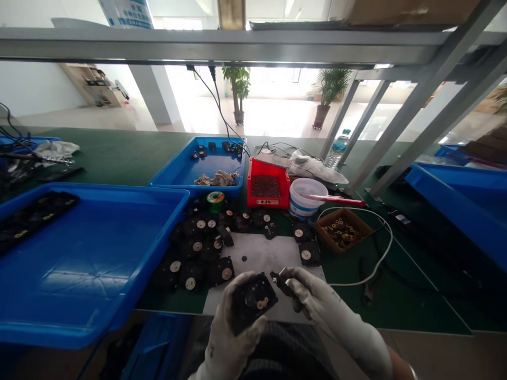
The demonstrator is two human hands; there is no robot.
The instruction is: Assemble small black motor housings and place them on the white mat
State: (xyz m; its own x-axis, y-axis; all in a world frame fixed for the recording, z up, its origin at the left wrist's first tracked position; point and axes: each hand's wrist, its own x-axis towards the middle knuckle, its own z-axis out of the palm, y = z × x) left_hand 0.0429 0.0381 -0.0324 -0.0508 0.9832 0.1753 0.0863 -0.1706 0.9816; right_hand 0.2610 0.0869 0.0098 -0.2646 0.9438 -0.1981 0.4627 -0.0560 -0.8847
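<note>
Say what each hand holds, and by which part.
The gloved left hand holds a black square plate with brass washers by its left edge; the gloved right hand pinches a dark part by its right end, type unclear.

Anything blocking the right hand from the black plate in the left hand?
Nothing visible. The gloved right hand pinches a small dark part right at the edge of the black plate held in the gloved left hand; no other item sits between them.

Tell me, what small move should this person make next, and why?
Probably ease the small dark piece in the right hand onto the black part held in the left hand, since its metal tip already sits right beside that part's edge.
</note>
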